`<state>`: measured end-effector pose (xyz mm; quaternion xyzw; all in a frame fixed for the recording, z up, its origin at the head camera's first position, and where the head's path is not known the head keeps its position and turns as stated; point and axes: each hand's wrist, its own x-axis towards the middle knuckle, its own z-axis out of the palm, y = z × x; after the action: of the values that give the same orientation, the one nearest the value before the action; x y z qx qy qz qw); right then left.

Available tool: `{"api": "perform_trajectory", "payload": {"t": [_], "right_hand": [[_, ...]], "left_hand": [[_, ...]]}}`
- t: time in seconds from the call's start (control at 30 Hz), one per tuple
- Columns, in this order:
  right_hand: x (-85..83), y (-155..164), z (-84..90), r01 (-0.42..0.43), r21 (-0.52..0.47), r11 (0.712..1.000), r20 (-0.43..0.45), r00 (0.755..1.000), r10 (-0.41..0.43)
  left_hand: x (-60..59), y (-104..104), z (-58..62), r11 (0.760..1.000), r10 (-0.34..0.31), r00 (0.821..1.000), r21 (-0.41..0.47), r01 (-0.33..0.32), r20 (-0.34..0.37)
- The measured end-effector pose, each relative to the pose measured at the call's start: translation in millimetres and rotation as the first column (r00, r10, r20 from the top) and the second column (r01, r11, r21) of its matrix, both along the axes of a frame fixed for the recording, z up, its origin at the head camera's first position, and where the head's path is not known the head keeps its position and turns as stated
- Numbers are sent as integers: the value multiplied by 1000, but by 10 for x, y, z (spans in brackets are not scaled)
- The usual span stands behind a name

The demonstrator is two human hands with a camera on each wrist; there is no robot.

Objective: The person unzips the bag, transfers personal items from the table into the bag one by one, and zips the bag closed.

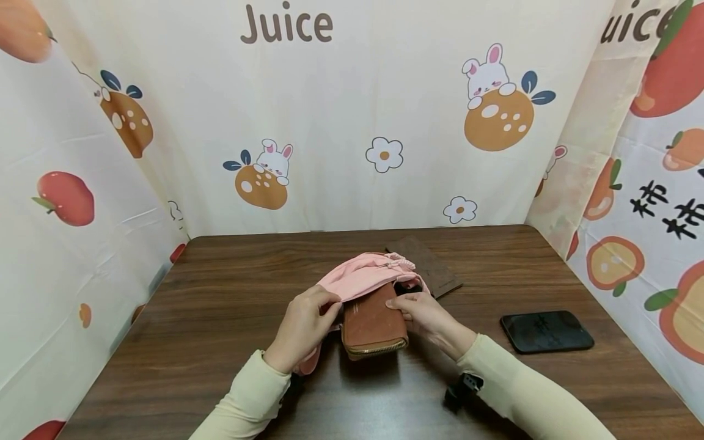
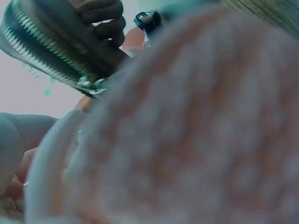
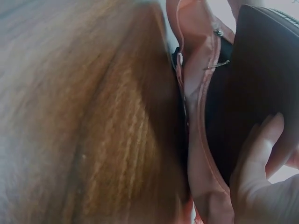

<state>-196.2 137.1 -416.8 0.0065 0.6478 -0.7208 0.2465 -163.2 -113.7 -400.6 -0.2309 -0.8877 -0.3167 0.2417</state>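
Note:
A brown zip-around wallet sticks halfway out of a pink fabric bag at the middle of the wooden table. My left hand grips the bag's edge on the wallet's left side. My right hand pinches the wallet's right side near the bag's opening. In the left wrist view the wallet's zipper shows above blurred pink fabric. The right wrist view has the pink bag's rim around the dark wallet, with my fingers on it.
A dark brown flat wallet lies behind the bag. A black phone lies face up at the right of the table. Printed cloth walls close in the back and both sides.

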Motion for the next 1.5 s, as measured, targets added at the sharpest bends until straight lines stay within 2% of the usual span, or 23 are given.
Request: {"api": "perform_trajectory", "payload": {"t": [0.2, 0.3, 0.5, 0.67, 0.93, 1.03, 1.27, 1.5], "right_hand": [[16, -31, 9, 13, -92, 996, 22, 1000, -11], [24, -56, -1, 16, -106, 994, 18, 1000, -15], [15, -118, -33, 23, -58, 998, 8, 1000, -23], [-26, -150, -61, 69, -41, 997, 8, 998, -68], [-93, -167, -105, 142, -29, 989, 20, 990, -142], [-101, -154, -101, 119, -36, 992, 30, 993, -118], [-73, -57, -80, -43, -26, 999, 64, 997, 45], [-31, -36, -76, -76, -45, 996, 47, 996, 78]], "left_hand": [[-3, -4, -9, 1000, 6, 1000, -2, -6, 20], [-5, -1, -8, 1000, -3, 1000, -6, 3, 21], [3, 13, 2, 999, -36, 999, -5, 36, 14], [28, 31, 17, 998, -68, 997, -14, 68, 24], [27, 51, 19, 998, -60, 998, -10, 61, 36], [15, 53, 15, 999, -53, 998, -1, 53, 45], [-7, 58, 16, 999, -49, 997, 17, 48, 58], [-12, 55, -2, 999, -41, 998, 17, 41, 51]]}}
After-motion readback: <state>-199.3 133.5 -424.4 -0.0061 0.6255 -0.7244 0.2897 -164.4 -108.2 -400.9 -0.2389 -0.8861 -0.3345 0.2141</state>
